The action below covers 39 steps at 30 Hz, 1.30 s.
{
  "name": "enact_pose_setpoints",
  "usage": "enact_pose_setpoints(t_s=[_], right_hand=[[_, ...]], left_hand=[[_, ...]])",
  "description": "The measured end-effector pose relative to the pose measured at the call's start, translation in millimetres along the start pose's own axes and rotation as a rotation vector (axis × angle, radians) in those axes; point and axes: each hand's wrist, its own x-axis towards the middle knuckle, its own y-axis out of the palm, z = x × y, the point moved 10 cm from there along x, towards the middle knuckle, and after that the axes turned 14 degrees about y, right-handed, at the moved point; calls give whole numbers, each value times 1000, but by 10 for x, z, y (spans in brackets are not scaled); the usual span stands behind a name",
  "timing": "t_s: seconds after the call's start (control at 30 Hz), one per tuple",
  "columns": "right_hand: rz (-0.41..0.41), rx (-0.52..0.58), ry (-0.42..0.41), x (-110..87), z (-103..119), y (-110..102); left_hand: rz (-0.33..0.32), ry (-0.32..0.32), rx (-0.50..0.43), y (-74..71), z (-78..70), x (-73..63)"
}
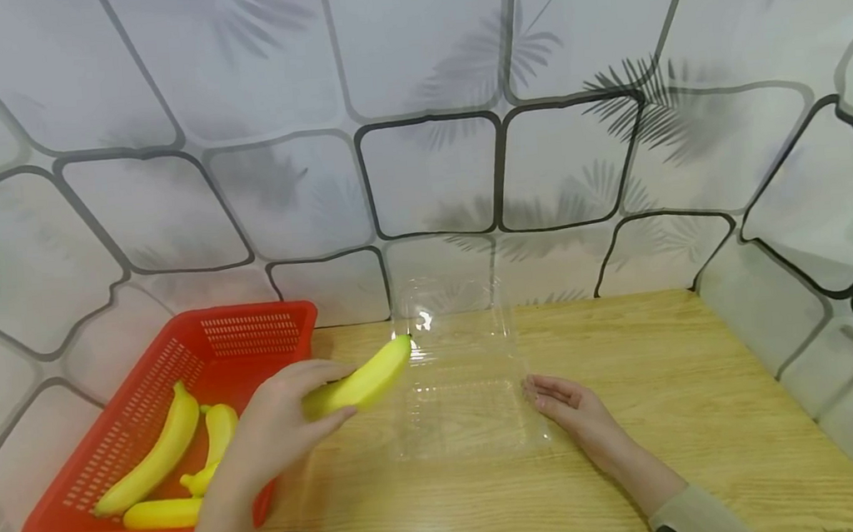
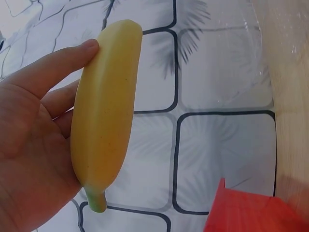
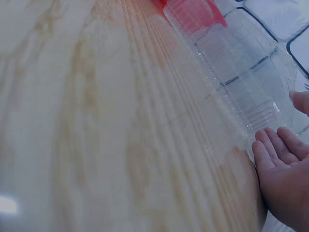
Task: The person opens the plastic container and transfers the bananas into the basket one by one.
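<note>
My left hand (image 1: 277,428) holds a yellow banana (image 1: 364,379) between thumb and fingers, raised near the red basket's right side. The left wrist view shows this banana (image 2: 106,106) upright, its greenish stem pointing down. A clear plastic clamshell box (image 1: 468,413) stands with its lid up in the middle of the table; the banana's tip overlaps its left edge in the head view. At the box's right edge is my right hand (image 1: 577,413), fingers nearly straight. In the right wrist view, the fingertips (image 3: 270,140) lie close against the clear box (image 3: 241,72); firm contact is hard to judge.
A red plastic basket (image 1: 310,313) stands at the left with several bananas (image 1: 159,454) inside, partly hidden by my left forearm. The wooden table (image 1: 667,356) meets a patterned wall covering (image 1: 434,173) at the back and sides.
</note>
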Motion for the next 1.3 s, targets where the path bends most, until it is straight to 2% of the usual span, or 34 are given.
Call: enact_pose_setpoints(t_s=[0.17,0.37,0.57,0.87,1.1,1.3], right_hand=[[13,-3,5,-6,-6,1],[22,0,4,-3,-13,-2],[17,-4,10,-3,-20,-6],[19,-16,4,2,1,2],[18,-15,11,5,-8,-5],[19,-19,11,4,-16,0]], left_hand=[[-1,-25,26,-101,56,-45],[-10,-46,48,-192,191,-137],[-1,-105,52,-248,348,-237],[-37,-155,75,-360,456,-350],[-12,-224,83,-390,554,-469],[-49,-223,105,-469,631,-568]])
